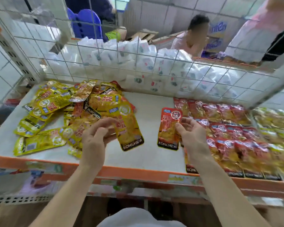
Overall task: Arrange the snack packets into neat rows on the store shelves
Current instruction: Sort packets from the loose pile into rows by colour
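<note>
Head: yellow packet [130,133], red packet [168,130]; wire grid [135,52] behind.

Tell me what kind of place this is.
Probably a small shop: a shelf with an orange front edge, red packets laid in rows, a loose yellow pile, and a wire-grid back.

Both bare forearms reach forward, the left hand [95,136] with curled fingers [103,123] pinching a yellow packet [131,134], the right hand [191,136] pinching a red packet [168,130] between thumb and fingers.
</note>
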Demonstrator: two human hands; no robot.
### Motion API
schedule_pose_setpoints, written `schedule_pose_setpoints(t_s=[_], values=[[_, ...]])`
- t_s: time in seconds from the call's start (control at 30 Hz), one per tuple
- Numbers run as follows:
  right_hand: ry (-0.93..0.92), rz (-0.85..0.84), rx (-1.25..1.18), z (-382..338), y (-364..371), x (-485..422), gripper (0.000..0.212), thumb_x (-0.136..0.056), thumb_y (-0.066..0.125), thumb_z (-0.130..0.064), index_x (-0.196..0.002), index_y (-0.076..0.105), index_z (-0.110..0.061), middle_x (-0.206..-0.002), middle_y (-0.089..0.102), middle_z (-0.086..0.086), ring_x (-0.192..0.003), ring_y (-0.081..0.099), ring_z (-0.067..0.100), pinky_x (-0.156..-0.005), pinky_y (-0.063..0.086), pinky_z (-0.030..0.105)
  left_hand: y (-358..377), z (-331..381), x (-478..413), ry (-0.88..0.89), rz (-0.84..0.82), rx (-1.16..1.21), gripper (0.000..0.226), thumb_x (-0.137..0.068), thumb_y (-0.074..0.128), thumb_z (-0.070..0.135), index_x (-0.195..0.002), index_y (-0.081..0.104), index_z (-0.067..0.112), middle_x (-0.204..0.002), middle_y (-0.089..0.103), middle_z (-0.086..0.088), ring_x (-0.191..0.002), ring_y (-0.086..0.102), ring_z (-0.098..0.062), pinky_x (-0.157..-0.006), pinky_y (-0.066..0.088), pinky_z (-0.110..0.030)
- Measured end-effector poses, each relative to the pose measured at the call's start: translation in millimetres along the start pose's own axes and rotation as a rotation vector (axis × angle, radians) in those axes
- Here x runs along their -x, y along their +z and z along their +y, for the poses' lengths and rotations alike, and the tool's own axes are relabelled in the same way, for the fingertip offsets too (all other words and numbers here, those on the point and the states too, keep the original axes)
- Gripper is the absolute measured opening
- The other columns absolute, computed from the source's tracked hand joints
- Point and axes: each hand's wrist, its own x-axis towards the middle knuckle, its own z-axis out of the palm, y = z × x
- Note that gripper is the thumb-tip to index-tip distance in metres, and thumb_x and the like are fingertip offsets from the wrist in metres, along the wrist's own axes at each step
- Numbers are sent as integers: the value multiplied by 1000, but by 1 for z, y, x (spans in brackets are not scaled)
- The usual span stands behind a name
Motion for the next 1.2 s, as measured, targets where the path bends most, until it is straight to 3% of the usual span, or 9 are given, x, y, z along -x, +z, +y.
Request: schedule_pose_setpoints(t_s=[0.13, 0.23, 0.37, 0.5, 0.57, 0.7, 0.83, 0.97, 1.2], values=[[-39, 1, 15, 0, -29, -6, 14, -96, 65, -11, -108, 64, -18, -102, 73, 6, -97, 71, 19, -84, 60, 35, 41, -17, -5, -23, -55, -202, 13, -87, 62, 16, -85, 69, 26, -80, 67, 10, -79, 65, -11, -70, 50, -26], [-49, -10, 40, 2, -43, -17, 16, -95, 65, -11, -110, 63, -18, -104, 72, 5, -99, 70, 17, -85, 59, 34, 69, -29, -10, 24, -106, -373, 25, -88, 69, 2, -90, 66, 27, -85, 68, 20, -88, 62, 0, -79, 47, -17], [-54, -107, 157, 1, -46, -34, 30, -94, 64, -4, -119, 60, -20, -102, 72, 1, -92, 71, 14, -79, 61, 32, 91, -39, -22, 30, -127, -515, 28, -86, 70, 2, -95, 64, 28, -97, 67, 8, -96, 66, -10, -79, 56, -25], [-148, -187, 365, -1, -31, -47, 46, -92, 63, 1, -133, 55, -17, -102, 65, 1, -80, 62, 2, -61, 49, 7, 96, -39, -38, 58, -120, -604, 25, -83, 71, 4, -100, 66, 21, -101, 68, 7, -104, 64, -9, -88, 57, -38], [-213, -175, 439, 0, -21, -51, 47, -92, 64, -1, -135, 53, -13, -103, 63, 2, -86, 63, 7, -68, 48, 8, 96, -38, -43, 59, -115, -612, 24, -83, 71, 4, -102, 66, 18, -101, 68, 6, -104, 64, -10, -88, 57, -36], [-498, -53, 710, 8, -10, -51, 55, -86, 71, -7, -138, 52, -4, -120, 65, 11, -115, 57, 29, -97, 44, 31, 90, -34, -46, 47, -116, -595, 17, -84, 71, 4, -92, 66, 16, -94, 67, 3, -87, 65, -9, -79, 55, -28], [-724, -194, 984, 23, -8, -29, 56, -79, 78, -16, -132, 59, -13, -134, 62, 4, -129, 52, 26, -103, 43, 41, 81, -34, -44, 30, -106, -567, 16, -83, 72, 2, -86, 66, 16, -87, 66, 3, -84, 63, -10, -74, 52, -20], [-705, -327, 1119, 31, -4, -26, 49, -93, 64, -26, -141, 55, -18, -151, 48, -2, -143, 40, 19, -115, 30, 42, 74, -29, -42, 12, -105, -529, 14, -83, 71, -2, -86, 65, 11, -86, 65, 1, -74, 59, 2, -66, 49, -13], [-598, -276, 1137, 13, 24, -69, 46, -99, 53, -28, -143, 50, -17, -156, 41, -2, -146, 33, 17, -116, 25, 38, 67, -22, -48, -14, -88, -516, 21, -82, 72, -2, -79, 63, 16, -63, 57, 17, -57, 51, 4, -58, 41, -9]])
